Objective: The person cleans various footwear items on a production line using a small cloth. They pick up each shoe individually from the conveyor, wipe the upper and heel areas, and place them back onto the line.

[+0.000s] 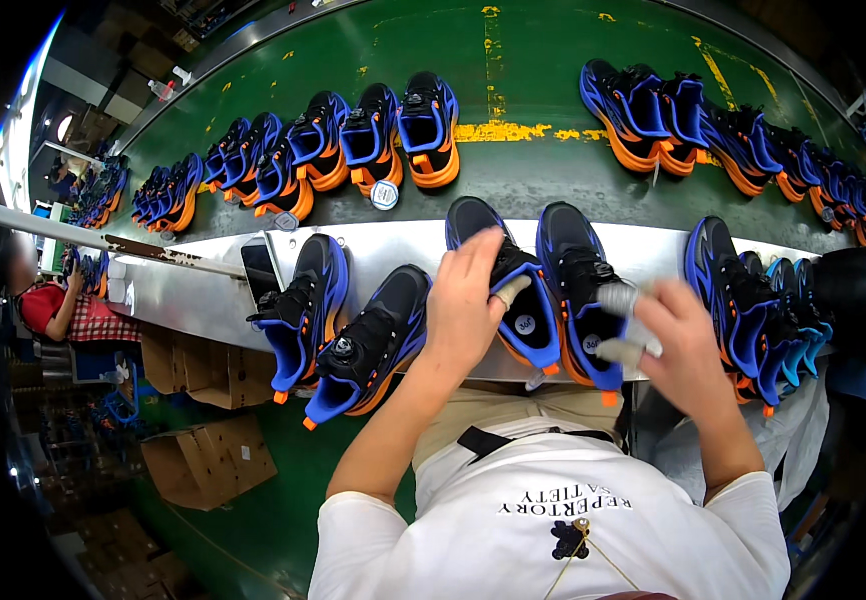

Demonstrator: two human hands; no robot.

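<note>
Now left hand (pixel 468 300) pressing down on black-blue sneaker (pixel 508 285) on desk (pixel 203 300); right hand (pixel 678 335) gripping crumpled white paper (pixel 625 320). Probably stuffing just starting; neighbouring sneakers (pixel 338 320) waiting.

So there's a pale metal table (pixel 203 300) with black-and-blue sneakers lying on it: two at left (pixel 343 325), two in the middle (pixel 543 290), a bunch at right (pixel 753 310). A phone (pixel 259 267) lies near its left end. Behind it, the green conveyor belt (pixel 543 60) carries more sneaker rows (pixel 333 145).
</note>
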